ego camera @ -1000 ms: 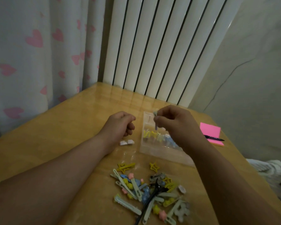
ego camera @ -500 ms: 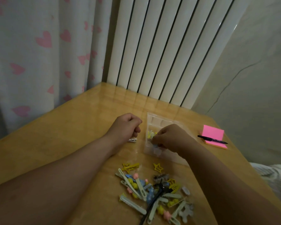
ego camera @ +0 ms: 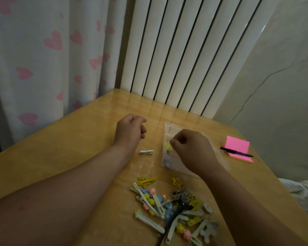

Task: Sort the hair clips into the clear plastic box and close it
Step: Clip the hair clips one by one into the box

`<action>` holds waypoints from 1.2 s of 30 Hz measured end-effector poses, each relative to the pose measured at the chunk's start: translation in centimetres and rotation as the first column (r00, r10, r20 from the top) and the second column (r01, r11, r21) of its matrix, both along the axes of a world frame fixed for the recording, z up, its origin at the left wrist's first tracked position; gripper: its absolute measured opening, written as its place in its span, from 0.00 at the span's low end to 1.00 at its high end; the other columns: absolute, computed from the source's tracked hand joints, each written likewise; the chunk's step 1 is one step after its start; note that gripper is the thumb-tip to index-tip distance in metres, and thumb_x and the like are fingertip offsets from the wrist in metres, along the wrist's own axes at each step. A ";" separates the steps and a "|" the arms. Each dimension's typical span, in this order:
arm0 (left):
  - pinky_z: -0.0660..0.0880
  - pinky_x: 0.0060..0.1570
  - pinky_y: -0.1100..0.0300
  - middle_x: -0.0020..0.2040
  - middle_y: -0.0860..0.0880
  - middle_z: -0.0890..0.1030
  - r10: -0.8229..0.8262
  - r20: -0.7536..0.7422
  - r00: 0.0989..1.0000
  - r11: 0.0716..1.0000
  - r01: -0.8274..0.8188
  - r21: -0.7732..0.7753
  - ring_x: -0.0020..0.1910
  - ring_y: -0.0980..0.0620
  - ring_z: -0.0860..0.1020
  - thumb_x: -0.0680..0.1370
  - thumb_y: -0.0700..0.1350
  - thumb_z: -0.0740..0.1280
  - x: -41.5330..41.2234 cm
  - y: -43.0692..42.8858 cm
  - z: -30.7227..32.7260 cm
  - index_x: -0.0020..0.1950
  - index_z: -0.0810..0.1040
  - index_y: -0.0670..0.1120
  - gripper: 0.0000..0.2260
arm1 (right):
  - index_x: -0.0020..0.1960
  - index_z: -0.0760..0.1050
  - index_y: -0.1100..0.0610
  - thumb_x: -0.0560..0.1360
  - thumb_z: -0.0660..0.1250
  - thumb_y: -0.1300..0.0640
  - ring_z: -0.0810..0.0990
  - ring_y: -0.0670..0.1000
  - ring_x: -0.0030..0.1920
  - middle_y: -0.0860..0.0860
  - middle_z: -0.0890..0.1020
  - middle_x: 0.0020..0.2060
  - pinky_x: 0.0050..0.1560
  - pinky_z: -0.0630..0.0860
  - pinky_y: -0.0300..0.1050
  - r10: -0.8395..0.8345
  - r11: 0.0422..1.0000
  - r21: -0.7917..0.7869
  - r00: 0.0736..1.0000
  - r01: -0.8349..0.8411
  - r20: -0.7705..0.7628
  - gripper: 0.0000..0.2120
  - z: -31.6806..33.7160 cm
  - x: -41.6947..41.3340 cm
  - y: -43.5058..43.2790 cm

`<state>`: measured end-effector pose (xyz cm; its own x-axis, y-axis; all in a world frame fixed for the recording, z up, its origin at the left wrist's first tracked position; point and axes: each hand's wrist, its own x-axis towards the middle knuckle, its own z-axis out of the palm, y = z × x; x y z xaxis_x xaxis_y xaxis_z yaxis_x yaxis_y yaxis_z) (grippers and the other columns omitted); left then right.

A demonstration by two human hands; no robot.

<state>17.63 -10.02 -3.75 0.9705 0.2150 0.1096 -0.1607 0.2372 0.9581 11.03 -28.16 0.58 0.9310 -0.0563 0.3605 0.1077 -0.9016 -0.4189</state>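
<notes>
The clear plastic box [ego camera: 169, 127] lies open on the wooden table [ego camera: 78, 150], with yellow and pale blue hair clips [ego camera: 168, 146] inside. My right hand [ego camera: 192, 148] hovers over the box, its fingertips pinched together just above the yellow clips; whether a clip is between them is hidden. To the left of the box, my left hand [ego camera: 130, 130] is curled in a loose fist with nothing visible in it. A small white clip [ego camera: 147, 152] lies between my hands. A mixed pile of hair clips [ego camera: 171, 208] sits nearer to me, with two yellow star clips [ego camera: 177, 182] at its far edge.
A pink sticky-note pad [ego camera: 237, 145] with a black pen [ego camera: 236, 152] across it lies at the right of the table. A white radiator [ego camera: 185, 59] and a heart-print curtain [ego camera: 43, 59] stand behind the table's far edges. A crinkled clear wrapper [ego camera: 146, 166] lies near the white clip.
My right hand came down from above the box, where it held a small clip, to the clips inside the box. My left fist stayed put. The view tilted upward.
</notes>
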 end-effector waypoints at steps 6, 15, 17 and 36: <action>0.72 0.34 0.57 0.36 0.46 0.79 0.002 -0.026 1.000 1.000 -0.003 -0.020 0.34 0.50 0.77 0.81 0.44 0.65 -0.2 0.2 0.2 0.53 0.83 0.43 0.09 | 0.63 0.81 0.45 0.81 0.67 0.48 0.78 0.51 0.59 0.44 0.84 0.56 0.61 0.74 0.54 0.281 0.827 -0.485 0.956 -0.284 -0.080 0.12 1.0 0.4 4.1; 0.72 0.36 0.55 0.37 0.46 0.79 0.006 -0.017 1.000 1.000 -0.006 -0.005 0.35 0.49 0.77 0.80 0.45 0.65 -0.3 0.4 0.3 0.54 0.83 0.42 0.10 | 0.56 0.81 0.48 0.84 0.62 0.50 0.78 0.55 0.55 0.47 0.83 0.48 0.59 0.67 0.56 0.267 0.667 -0.677 0.948 -0.312 -0.174 0.09 0.6 1.5 6.2; 0.72 0.36 0.55 0.36 0.46 0.79 -0.019 -0.008 1.000 1.000 0.019 -0.015 0.34 0.50 0.76 0.80 0.45 0.65 -0.2 0.5 0.3 0.55 0.83 0.41 0.10 | 0.57 0.81 0.47 0.83 0.62 0.50 0.80 0.53 0.54 0.46 0.84 0.48 0.59 0.70 0.55 0.266 0.789 -0.560 0.962 -0.253 -0.061 0.09 1.1 1.5 5.2; 0.73 0.40 0.60 0.43 0.45 0.82 -0.459 0.068 0.886 0.652 0.284 0.703 0.36 0.57 0.75 0.81 0.45 0.71 -2.5 -1.8 -0.6 0.58 0.83 0.53 0.07 | 0.42 0.80 0.50 0.76 0.74 0.52 0.82 0.49 0.41 0.47 0.84 0.39 0.45 0.82 0.55 0.027 0.994 0.111 0.989 -0.011 -0.144 0.05 -1.6 -1.1 -3.2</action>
<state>15.10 -11.86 -4.40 0.8803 -0.3717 0.2949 -0.4269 -0.3492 0.8342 9.98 -31.32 -1.05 0.9743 -0.0694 0.2144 0.0556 -0.8479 -0.5272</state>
